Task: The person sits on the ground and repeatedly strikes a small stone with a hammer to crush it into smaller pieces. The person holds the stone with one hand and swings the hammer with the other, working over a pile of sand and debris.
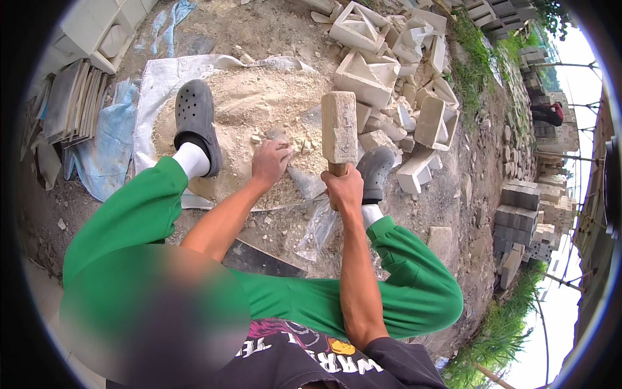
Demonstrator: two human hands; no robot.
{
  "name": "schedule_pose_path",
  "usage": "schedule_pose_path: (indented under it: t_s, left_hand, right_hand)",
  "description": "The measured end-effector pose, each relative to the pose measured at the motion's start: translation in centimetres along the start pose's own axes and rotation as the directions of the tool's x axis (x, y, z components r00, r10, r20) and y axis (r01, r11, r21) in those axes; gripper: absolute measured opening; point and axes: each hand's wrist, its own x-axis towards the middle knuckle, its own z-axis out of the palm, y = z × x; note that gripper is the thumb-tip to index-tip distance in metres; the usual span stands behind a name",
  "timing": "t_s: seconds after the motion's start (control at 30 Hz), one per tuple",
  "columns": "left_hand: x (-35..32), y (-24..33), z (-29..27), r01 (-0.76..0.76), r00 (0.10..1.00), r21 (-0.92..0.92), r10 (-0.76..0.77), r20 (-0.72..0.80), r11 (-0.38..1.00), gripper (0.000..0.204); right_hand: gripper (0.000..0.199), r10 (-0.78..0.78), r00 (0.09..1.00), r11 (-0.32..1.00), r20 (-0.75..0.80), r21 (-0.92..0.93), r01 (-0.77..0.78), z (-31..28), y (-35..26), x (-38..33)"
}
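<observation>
My right hand (344, 190) grips the short handle of a wooden mallet (339, 126), whose blocky, worn head is raised above the ground beside my right shoe. My left hand (269, 162) is low over the crushed pale stone (240, 107), with its fingers curled down among small chips. Whatever those fingers hold is hidden under them. A white woven sheet (155, 84) lies beneath the crushed material. My grey clogs, the left (195, 123) on the sheet and the right (377, 172) near the broken blocks, stand on either side of my hands.
Broken cream-coloured hollow blocks (369, 76) are heaped ahead and right. Flat tiles (76, 100) lean at left near blue plastic (107, 152). A dark flat board (262, 258) and clear plastic (317, 230) lie near me. Grey blocks (516, 204) are stacked farther right, with a person (551, 114) beyond.
</observation>
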Motion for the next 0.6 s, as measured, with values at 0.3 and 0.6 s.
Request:
schedule_pose_path:
  t_s: [0.3,0.6]
  left_hand:
    - [0.7,-0.1,-0.5,-0.163,0.982,0.06,0.168,-0.088,0.985,0.026]
    - [2.2,0.6,-1.3,-0.12,0.988,0.035,0.117,0.097,0.992,0.025]
  right_hand:
    - [0.017,-0.39,0.886,0.911,-0.253,0.036,0.411,4.8,3.2,0.2]
    - [0.024,0.195,0.981,0.971,0.027,0.137,-0.196,5.2,6.0,-1.5]
